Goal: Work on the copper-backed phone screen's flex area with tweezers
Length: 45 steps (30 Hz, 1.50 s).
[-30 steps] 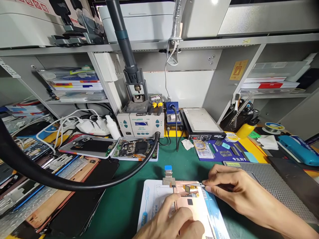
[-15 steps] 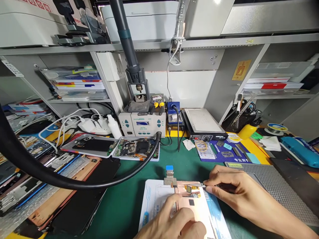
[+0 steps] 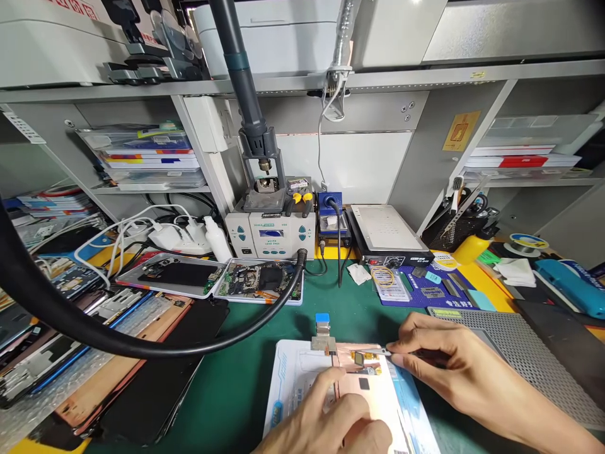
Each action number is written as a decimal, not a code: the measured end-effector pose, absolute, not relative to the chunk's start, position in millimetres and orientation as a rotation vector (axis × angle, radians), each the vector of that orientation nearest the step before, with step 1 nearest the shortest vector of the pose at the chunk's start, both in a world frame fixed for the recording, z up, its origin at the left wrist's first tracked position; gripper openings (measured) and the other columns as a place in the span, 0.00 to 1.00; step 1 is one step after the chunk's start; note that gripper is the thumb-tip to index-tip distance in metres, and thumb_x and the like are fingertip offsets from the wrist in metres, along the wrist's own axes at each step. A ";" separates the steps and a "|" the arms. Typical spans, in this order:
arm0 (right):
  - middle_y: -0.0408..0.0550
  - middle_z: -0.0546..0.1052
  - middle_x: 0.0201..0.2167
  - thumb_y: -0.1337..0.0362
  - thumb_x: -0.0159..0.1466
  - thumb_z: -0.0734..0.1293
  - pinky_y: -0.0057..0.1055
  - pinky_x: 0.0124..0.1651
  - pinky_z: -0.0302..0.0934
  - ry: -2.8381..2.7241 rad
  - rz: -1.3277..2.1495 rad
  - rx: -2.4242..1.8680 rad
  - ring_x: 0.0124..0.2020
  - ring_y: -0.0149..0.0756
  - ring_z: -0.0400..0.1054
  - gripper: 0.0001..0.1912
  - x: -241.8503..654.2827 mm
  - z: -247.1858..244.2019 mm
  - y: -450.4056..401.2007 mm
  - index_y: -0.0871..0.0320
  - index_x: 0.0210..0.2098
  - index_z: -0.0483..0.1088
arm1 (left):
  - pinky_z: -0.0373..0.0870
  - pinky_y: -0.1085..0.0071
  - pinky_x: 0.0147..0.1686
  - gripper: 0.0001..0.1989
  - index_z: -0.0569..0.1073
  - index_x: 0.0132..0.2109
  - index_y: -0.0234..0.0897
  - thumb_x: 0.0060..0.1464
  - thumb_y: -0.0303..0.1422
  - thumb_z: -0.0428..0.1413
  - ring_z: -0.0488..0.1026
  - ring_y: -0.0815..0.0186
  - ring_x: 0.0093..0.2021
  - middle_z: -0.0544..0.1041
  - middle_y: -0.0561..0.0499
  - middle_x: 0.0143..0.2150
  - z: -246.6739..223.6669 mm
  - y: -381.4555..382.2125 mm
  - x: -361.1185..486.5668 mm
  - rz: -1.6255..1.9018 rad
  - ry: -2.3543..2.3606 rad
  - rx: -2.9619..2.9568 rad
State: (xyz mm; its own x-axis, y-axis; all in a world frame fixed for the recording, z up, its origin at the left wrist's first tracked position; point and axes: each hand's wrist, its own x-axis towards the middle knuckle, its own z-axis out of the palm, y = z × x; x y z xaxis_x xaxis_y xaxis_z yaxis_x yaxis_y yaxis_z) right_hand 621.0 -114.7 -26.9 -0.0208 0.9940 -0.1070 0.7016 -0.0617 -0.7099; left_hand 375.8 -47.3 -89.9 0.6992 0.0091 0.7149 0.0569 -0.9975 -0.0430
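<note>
A copper-coloured panel (image 3: 373, 403) lies on a white and blue board (image 3: 283, 384) at the bottom centre. My left hand (image 3: 331, 416) rests over the panel's left side, index finger stretched toward its upper edge, the other fingers bent; it holds nothing that shows. From the right, my right hand (image 3: 435, 362) pinches metal tweezers (image 3: 384, 352), whose tips reach the small gold flex part (image 3: 368, 357) at the panel's top. A metal clip with a blue tab (image 3: 322, 318) sits at the board's upper edge.
Behind stand a hot-air station (image 3: 269, 236), a soldering station (image 3: 331, 221) and a heating plate (image 3: 387, 230). An opened device (image 3: 258, 277) lies left of centre. A black hose (image 3: 189, 353) arcs over the left side. Dark panels (image 3: 165, 372) lie lower left, a perforated mat (image 3: 524, 359) at right.
The whole view has shifted very slightly. Both hands and the tweezers keep nearly the same places over the panel.
</note>
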 end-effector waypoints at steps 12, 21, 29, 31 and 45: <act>0.45 0.78 0.38 0.49 0.75 0.64 0.34 0.39 0.64 -1.697 0.856 -1.750 0.36 0.37 0.73 0.18 616.9 -30.5 -115.4 0.51 0.37 0.80 | 0.80 0.66 0.43 0.14 0.68 0.36 0.40 0.71 0.42 0.55 0.72 0.61 0.36 0.68 0.54 0.32 -86.4 -49.4 373.7 -1.211 -0.190 -2.822; 0.46 0.77 0.41 0.51 0.78 0.60 0.33 0.43 0.67 -1.807 0.822 -1.711 0.40 0.37 0.74 0.19 608.4 -28.7 -112.2 0.50 0.38 0.78 | 0.78 0.63 0.49 0.15 0.68 0.37 0.39 0.69 0.43 0.59 0.67 0.64 0.34 0.67 0.54 0.32 -91.8 -48.7 371.9 -1.155 -0.144 -2.837; 0.47 0.76 0.44 0.53 0.79 0.58 0.33 0.45 0.68 -1.887 0.831 -1.725 0.42 0.38 0.75 0.19 607.9 -24.3 -114.0 0.49 0.43 0.79 | 0.74 0.63 0.52 0.11 0.70 0.38 0.38 0.69 0.37 0.58 0.66 0.64 0.35 0.67 0.54 0.33 -91.7 -48.7 372.4 -1.162 -0.105 -2.863; 0.48 0.76 0.44 0.53 0.79 0.57 0.33 0.45 0.68 -1.888 0.845 -1.722 0.42 0.38 0.74 0.20 607.5 -23.5 -114.7 0.50 0.42 0.78 | 0.73 0.62 0.55 0.12 0.70 0.37 0.38 0.71 0.37 0.56 0.65 0.65 0.34 0.67 0.55 0.32 -91.7 -49.2 373.2 -1.166 -0.074 -2.856; 0.46 0.74 0.43 0.53 0.80 0.56 0.33 0.46 0.66 -1.927 0.896 -1.725 0.42 0.37 0.73 0.21 610.5 -22.2 -115.7 0.50 0.41 0.78 | 0.75 0.65 0.48 0.13 0.70 0.35 0.39 0.68 0.39 0.59 0.67 0.65 0.34 0.68 0.54 0.32 -91.8 -49.3 376.0 -1.168 -0.096 -2.809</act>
